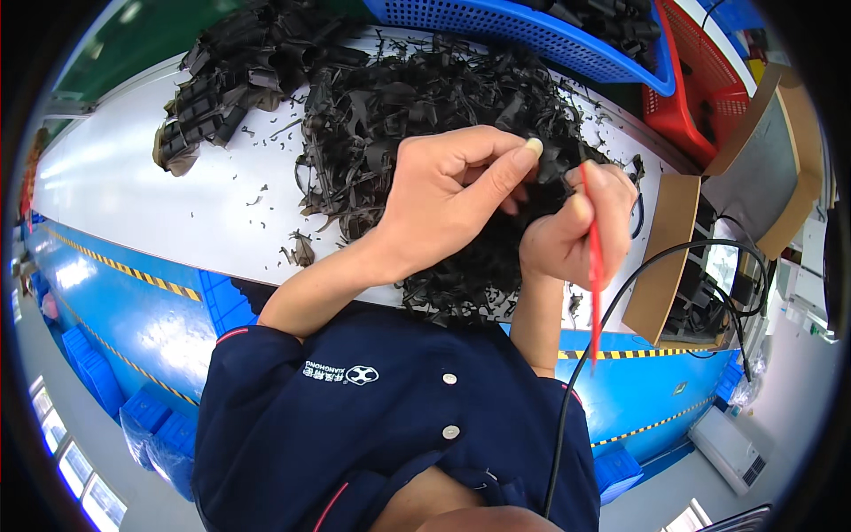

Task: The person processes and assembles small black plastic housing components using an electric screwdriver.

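Observation:
A slim red-handled tool (595, 257) is gripped in my right hand (558, 238); its handle points back toward me, and its working tip is hidden among dark pieces. My left hand (434, 197) is closed in a pinch, thumb against fingers, on a small black part (554, 160) that lies between the two hands. The part's full shape is hard to make out against the black behind it. Below and around both hands spreads a large heap of thin black scraps (381, 115), curled and stringy, on the white table (115, 168).
Stacked black molded parts (208, 106) sit at the far left. A blue perforated basket (523, 35) holding black parts stands at the back, beside a red basket (687, 106). At right, an open cardboard box (651, 266) contains black parts, and a black cable (620, 293) loops past it.

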`<state>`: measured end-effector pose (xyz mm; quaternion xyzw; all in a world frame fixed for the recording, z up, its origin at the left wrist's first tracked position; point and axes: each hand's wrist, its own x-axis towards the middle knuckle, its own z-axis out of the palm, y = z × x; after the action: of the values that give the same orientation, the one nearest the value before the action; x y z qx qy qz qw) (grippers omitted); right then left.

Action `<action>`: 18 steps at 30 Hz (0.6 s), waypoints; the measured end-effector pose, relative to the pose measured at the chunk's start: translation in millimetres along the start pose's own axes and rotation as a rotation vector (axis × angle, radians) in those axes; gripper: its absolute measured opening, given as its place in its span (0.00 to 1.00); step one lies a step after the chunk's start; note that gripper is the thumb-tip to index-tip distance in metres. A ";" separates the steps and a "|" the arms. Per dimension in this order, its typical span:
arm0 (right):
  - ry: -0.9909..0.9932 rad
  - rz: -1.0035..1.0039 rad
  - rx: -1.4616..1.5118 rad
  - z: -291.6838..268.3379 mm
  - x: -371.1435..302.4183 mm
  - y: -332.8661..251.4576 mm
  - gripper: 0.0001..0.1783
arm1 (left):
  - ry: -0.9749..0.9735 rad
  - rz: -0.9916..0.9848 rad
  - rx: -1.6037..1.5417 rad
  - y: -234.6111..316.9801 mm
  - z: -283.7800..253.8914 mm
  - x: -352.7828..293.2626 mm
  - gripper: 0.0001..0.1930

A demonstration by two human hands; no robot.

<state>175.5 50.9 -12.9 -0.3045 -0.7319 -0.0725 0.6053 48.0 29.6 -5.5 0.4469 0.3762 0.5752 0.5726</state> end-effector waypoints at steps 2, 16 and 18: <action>0.060 -0.107 0.005 7.0 -1.9 2.4 0.14 | 0.005 0.050 -0.045 -1.1 -0.7 0.6 0.11; -0.134 -0.307 0.367 7.8 -10.7 -26.3 0.15 | -0.150 -0.504 -0.323 4.6 -20.0 -6.2 0.16; -0.156 -0.323 0.365 5.0 -11.5 -26.7 0.15 | -0.124 -0.536 -0.398 4.2 -22.8 -4.2 0.18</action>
<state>158.0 27.7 -17.8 -0.0739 -0.8166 -0.0112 0.5724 24.9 27.0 -9.1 0.2457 0.3250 0.4383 0.8012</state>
